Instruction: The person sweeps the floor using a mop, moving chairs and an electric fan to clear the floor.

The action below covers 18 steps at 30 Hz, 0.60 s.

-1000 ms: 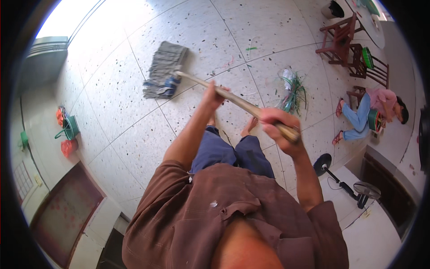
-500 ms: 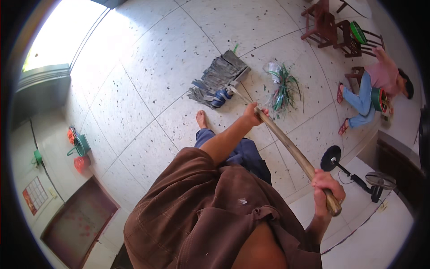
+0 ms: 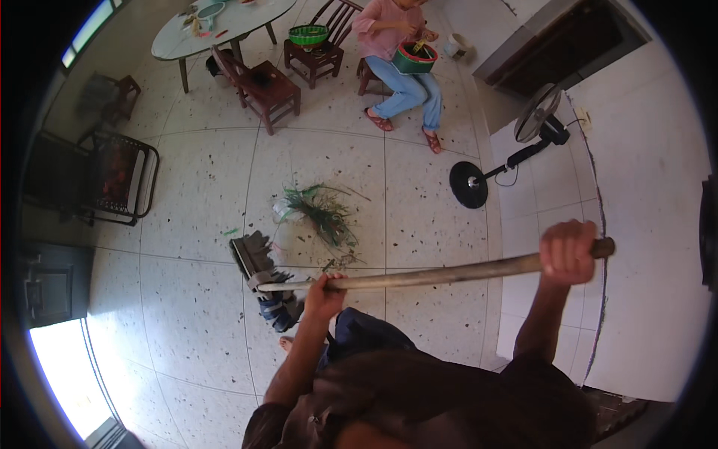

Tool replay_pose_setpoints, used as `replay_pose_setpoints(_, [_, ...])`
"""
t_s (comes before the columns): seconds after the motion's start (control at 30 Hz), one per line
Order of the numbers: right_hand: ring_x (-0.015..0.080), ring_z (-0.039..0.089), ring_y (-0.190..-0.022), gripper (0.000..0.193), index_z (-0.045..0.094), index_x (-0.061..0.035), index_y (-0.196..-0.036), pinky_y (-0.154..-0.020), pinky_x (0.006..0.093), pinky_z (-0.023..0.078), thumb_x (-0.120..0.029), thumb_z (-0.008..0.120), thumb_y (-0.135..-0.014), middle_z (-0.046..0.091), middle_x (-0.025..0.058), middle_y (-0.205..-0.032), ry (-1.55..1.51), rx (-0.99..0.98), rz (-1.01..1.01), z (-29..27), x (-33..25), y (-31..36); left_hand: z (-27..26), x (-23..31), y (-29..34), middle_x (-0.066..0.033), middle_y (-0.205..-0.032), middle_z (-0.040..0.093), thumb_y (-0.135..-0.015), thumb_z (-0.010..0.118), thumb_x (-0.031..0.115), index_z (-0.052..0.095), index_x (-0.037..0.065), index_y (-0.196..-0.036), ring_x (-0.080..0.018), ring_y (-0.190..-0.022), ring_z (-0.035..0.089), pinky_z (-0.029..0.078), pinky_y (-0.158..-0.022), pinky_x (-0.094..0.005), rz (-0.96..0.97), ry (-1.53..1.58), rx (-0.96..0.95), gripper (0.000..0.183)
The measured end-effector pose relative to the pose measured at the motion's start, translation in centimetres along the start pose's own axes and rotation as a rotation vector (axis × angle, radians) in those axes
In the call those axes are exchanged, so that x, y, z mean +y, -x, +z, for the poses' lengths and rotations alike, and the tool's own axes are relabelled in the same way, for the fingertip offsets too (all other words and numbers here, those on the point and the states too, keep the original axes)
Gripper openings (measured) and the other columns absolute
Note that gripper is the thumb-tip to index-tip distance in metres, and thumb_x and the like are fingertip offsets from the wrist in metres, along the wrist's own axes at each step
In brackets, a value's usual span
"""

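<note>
Both my hands are wrapped round the wooden handle (image 3: 449,275) of a mop. My left hand (image 3: 327,297) is closed low on the handle, close to the mop head. My right hand (image 3: 568,253) is closed near its far end, raised to the right. Grey cloth strips make up the mop head (image 3: 259,258), which is bound with blue cloth (image 3: 278,310) and rests on the floor at left of centre. Just beyond it lies a pile of green plant scraps (image 3: 321,213) with a pale wad of wrapping (image 3: 286,210) at its left side.
A person (image 3: 400,56) sits at the back with a red-and-green basket (image 3: 415,58). Wooden chairs (image 3: 268,91) and a round-edged table (image 3: 224,28) stand to their left. A standing fan (image 3: 469,184) is by the right wall; a folding chair (image 3: 123,176) is at left.
My view has swung right, so the seated person and the fan appear farther left. The handle has turned from slanting to nearly level across the view. Both hands keep their hold on the mop.
</note>
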State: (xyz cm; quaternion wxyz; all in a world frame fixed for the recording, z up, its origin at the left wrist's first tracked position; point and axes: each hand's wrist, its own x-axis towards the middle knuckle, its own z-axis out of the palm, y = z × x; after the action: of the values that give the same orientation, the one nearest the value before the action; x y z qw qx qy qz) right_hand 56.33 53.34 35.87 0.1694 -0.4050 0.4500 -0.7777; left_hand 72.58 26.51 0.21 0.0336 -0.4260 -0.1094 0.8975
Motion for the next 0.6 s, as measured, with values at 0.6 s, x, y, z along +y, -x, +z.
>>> replay_pose_setpoints(0.6, [0.0116, 0.041, -0.056, 0.025, 0.044, -0.0154, -0.069, -0.074, 0.0347, 0.039, -0.021, 0.068, -0.073, 0.040, -0.0028, -0.057, -0.283, -0.174, 0.207, 6.6, 23.3, -6.6, -8.1, 25.9, 11.5, -0.0151, -0.071, 0.045, -0.078, 0.049, -0.004, 0.042, -0.003, -0.080, -0.0275, -0.067, 0.049, 0.046, -0.076, -0.0447, 0.578, 0.285, 0.227, 0.007])
